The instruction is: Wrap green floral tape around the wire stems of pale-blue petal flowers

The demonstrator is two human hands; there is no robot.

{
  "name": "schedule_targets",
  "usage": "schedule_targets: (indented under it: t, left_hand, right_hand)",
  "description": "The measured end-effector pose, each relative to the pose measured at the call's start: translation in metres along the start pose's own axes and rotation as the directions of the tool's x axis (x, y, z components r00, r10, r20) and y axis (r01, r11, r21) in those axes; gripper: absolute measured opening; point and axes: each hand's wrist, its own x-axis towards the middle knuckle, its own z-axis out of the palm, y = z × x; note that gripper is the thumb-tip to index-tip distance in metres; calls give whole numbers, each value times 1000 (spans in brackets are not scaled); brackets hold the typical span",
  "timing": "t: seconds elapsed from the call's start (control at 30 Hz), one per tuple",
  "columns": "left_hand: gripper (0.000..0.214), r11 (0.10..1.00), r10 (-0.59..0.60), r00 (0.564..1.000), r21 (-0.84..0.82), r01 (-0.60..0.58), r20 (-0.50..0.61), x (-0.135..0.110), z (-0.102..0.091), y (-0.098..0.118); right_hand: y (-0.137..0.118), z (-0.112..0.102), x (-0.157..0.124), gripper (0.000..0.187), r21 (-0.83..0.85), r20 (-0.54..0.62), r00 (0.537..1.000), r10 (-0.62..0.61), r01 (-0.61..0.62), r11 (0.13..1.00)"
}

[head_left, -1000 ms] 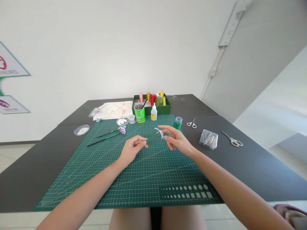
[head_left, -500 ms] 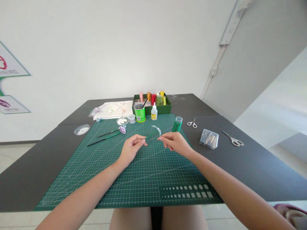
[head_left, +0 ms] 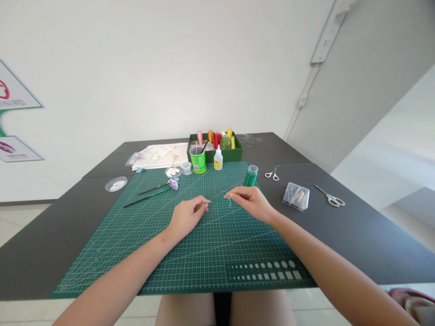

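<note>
My left grip [head_left: 188,215] is pinching the stem [head_left: 214,201], thumb and finger clamped on it just above the mat [head_left: 190,267]. My right grip [head_left: 250,203] is hovering at the stem's other end, thumb and fingertips pressing together; I cannot tell whether thread is lying between them. The stem is running across the gap between my two hands, near the middle of the mat, and a pale petal [head_left: 229,202] is showing under my right fingers, partly hidden.

The green spool [head_left: 250,175] is standing right behind my right grip, its lower part hiding there. To my left, two dark-ended stems [head_left: 146,198] are lying on the mat, a purple flower [head_left: 173,184] sitting at their far end. Beyond, the tub [head_left: 186,169], can [head_left: 198,162] and glue [head_left: 218,161] are standing in a row, with the box [head_left: 234,156] of threads sitting behind. On the desk [head_left: 346,244] to my right, the small scissors [head_left: 275,177], clear case [head_left: 296,197] and larger scissors [head_left: 329,196] are resting well apart from my hands.
</note>
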Motion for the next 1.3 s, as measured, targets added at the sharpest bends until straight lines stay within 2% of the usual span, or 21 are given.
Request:
schedule_targets:
  t: [0.17,0.27,0.37,0.43,0.5,0.6,0.7,0.8,0.9,1.0,1.07,1.13,1.2,1.23,1.27,1.3]
  left_hand:
    - [20,980,186,979,53,-191,83,-3,0,3]
    - [22,941,338,936,-12,-339,97,-5,0,3]
    - [22,921,381,923,-107,-374,49,-7,0,4]
    - [20,922,330,944,-211,-324,-5,-6,0,5]
    - [18,904,232,969,-348,-249,-89,-4,0,6]
    - [18,807,42,973,-566,-167,-228,2,-3,4]
    - [21,660,-148,932,-735,-157,-332,10,-12,-1]
    - [26,525,-283,886,-832,-177,-367,18,-27,-8]
    - [31,417,-379,846,-885,-205,-374,25,-45,-13]
    - [31,377,-423,809,-891,-254,-409,29,-63,-17]
    - [29,375,-419,793,-879,-293,-443,30,-73,-19]
    - [29,368,-400,784,-867,-337,-475,30,-82,-19]
    - [29,351,-374,781,-856,-379,-499,29,-90,-16]
    - [29,340,-359,783,-853,-397,-508,28,-95,-13]
    - [29,326,-346,785,-850,-414,-514,27,-100,-9]
    - [28,312,-334,786,-848,-429,-520,27,-105,-5]
  right_hand:
    - [2,-3,5,46,115,7,990,143,-143,983]
    - [7,-3,8,49,165,40,970,241,-244,955]
    - [14,-2,10,49,151,28,958,286,-287,946]
    - [20,-2,11,47,100,-13,956,294,-291,951]
    - [25,-2,12,44,57,-46,953,300,-297,953]
    - [26,-4,12,44,-4,-102,948,300,-302,953]
    - [21,-7,11,54,-32,-188,941,283,-293,955]
    - [16,-15,10,63,-14,-272,934,232,-245,969]
    - [11,-25,8,61,-96,-351,928,123,-166,981]
    - [9,-32,3,55,-236,-408,912,-43,-60,970]
    - [7,-34,0,51,-327,-471,860,-195,35,944]
    - [7,-36,-2,46,-413,-575,746,-335,89,906]
    - [8,-37,0,37,-450,-681,624,-384,57,891]
    - [10,-38,1,30,-443,-717,592,-369,21,896]
    - [14,-39,3,24,-427,-731,594,-335,-17,904]
    - [18,-41,6,25,-410,-722,629,-289,-53,910]
